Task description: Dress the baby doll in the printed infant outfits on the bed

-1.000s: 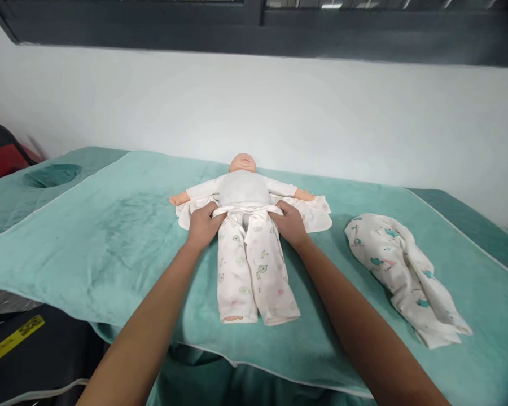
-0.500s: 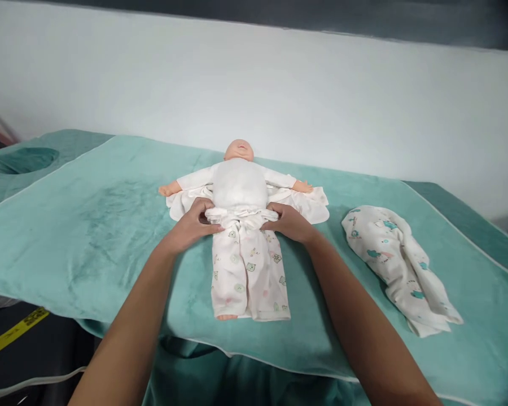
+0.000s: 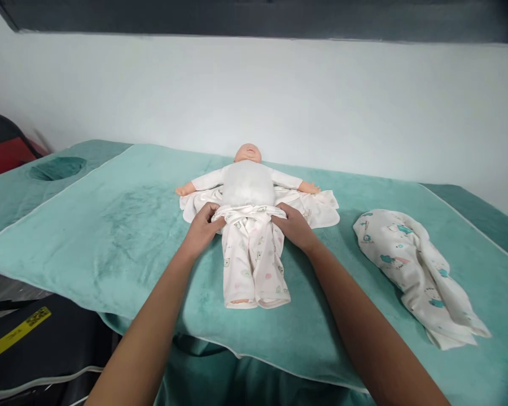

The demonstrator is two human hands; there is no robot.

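Trouser hems [image 3: 272, 303] seem slightly higher than before, both hands' fingers [image 3: 217, 225] pinching the waistband [image 3: 249, 211].

White wall [image 3: 254, 90] behind teal bed cover [image 3: 110, 237]; dark band [image 3: 254, 20] above; far left, red-and-black object [image 3: 6, 153]; lower left, yellow-labelled black case [image 3: 74, 335].

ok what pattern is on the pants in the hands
White pants scattered with small green and pink prints; best seen in the head view.
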